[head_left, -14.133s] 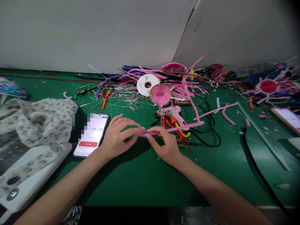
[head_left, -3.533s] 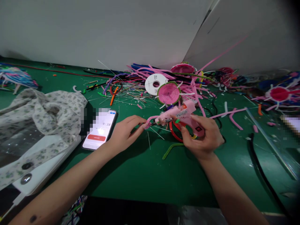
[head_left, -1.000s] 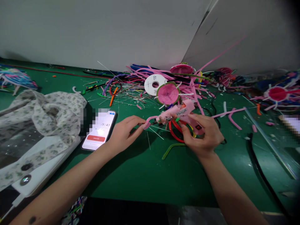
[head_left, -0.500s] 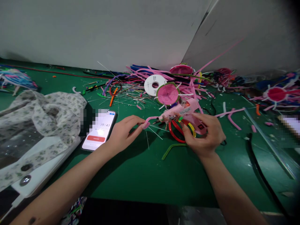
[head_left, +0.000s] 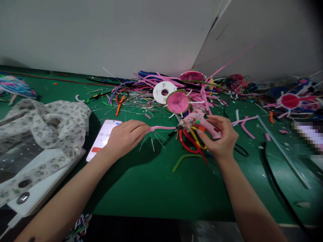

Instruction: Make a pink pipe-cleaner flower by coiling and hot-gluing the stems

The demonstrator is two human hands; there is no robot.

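My left hand (head_left: 130,136) pinches one end of a pink pipe cleaner (head_left: 164,127), with several thin white fibres below it. The strip runs almost level toward the dark nozzle of a pink hot glue gun (head_left: 193,119); whether they touch I cannot tell. The fingers of my right hand (head_left: 222,136) are closed around the gun's handle. Dried glue and coloured scraps cling to its body. Under the gun lie a red loop-shaped handle (head_left: 189,144) and a yellow one (head_left: 199,139). A bent green pipe cleaner (head_left: 185,158) rests just in front.
Behind the gun are a pink woven disc (head_left: 178,101), a white spool (head_left: 160,92) and heaped pipe cleaners. At left lie a phone (head_left: 94,143) and floral cloth (head_left: 60,122) over a white device. A black tube (head_left: 271,181) and a clear strip (head_left: 285,153) lie at right.
My left hand has shifted slightly left and now partly covers the phone. The pink pipe cleaner's curled end has straightened out. In my right hand the glue gun has turned, showing more of its handle.
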